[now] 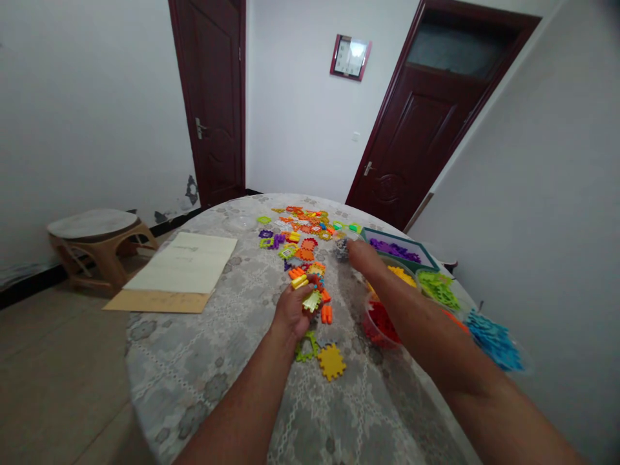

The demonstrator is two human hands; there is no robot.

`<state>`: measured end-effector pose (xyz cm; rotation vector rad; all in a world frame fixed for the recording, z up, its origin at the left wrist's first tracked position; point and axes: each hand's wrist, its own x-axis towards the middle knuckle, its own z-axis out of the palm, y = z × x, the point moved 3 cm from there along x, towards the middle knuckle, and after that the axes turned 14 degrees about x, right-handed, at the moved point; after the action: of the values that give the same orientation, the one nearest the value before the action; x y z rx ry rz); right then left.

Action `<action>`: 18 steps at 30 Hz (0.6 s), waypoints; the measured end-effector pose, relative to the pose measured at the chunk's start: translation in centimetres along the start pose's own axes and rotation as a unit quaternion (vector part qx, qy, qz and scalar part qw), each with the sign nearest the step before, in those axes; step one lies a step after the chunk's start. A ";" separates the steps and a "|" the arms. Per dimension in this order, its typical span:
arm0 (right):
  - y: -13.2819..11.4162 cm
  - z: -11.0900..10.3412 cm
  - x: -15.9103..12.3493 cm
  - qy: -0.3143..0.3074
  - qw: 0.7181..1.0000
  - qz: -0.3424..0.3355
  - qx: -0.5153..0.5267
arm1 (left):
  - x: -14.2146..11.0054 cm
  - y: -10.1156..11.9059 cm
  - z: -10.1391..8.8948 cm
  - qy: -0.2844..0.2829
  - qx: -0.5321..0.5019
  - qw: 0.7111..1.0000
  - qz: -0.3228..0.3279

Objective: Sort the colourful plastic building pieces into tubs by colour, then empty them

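Note:
My left hand (293, 310) is closed around several small plastic pieces, among them a yellow piece (299, 281) and a pale green notched piece (312, 300). Orange pieces (327, 314) lie just to its right. Nearer me on the cloth are a green notched frame (306, 349) and a yellow notched square (332, 361). My right hand (359, 253) reaches forward at a clear tub of dark grey pieces (341, 249). Its fingers are mostly hidden, and whether it holds anything does not show.
Tubs of red pieces (380, 323), yellow pieces (402, 276), green pieces (438, 289) and blue pieces (494, 339) stand along the right, beside a box of purple pieces (394, 250). Loose pieces (307, 219) cover the far middle. Paper sheets (181, 265) lie left; a stool (97, 242) stands beyond.

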<state>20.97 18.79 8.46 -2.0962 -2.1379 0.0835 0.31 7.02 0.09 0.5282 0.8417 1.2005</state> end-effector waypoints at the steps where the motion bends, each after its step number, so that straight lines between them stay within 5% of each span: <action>1: -0.1 0.1 -0.6 -0.005 1.000 -0.004 -0.002 | 0.0 0.0 0.1 -0.007 0.002 1.000 0.002; 8: 0.1 0.5 -3.6 -0.016 1.000 -0.012 -0.008 | -0.2 0.0 0.3 -0.024 0.016 1.000 -0.001; 18: 0.9 0.5 -2.0 0.006 0.999 -0.031 0.001 | 0.0 -0.1 0.1 -0.018 0.025 1.000 -0.001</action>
<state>21.79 16.88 7.72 -2.0213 -2.1939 0.0652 0.41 6.98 0.05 0.5874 0.8435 1.1669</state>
